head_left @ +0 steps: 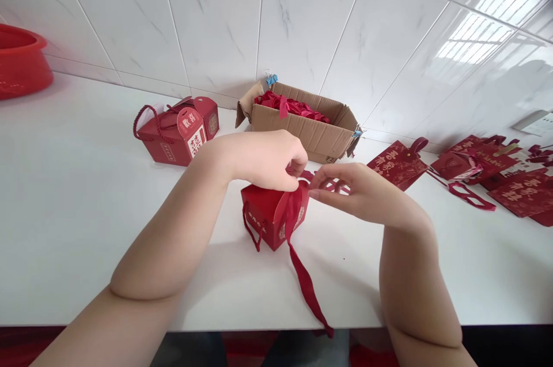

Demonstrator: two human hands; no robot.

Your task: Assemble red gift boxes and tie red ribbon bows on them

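Note:
A small red gift box (257, 205) with a twisted cord handle (252, 234) stands near the middle of the table. A red ribbon (305, 275) runs over its top and down one side, its tail reaching past the table's front edge. My left hand (272, 159) is bent over the box top, fingers closed on the ribbon there; the fingertips are partly hidden. From the right, my right hand (356, 191) pinches the ribbon at the top corner of the box, thumb against fingers. More ribbon shows behind that hand.
Behind the box, an open cardboard carton (298, 131) holds red ribbons (298, 108). Finished-looking red boxes (173, 136) with cord handles stand at back left. A red plastic basin (21, 67) sits far left. Red printed cards (400, 162) and bags (525, 191) lie right, by the tiled wall.

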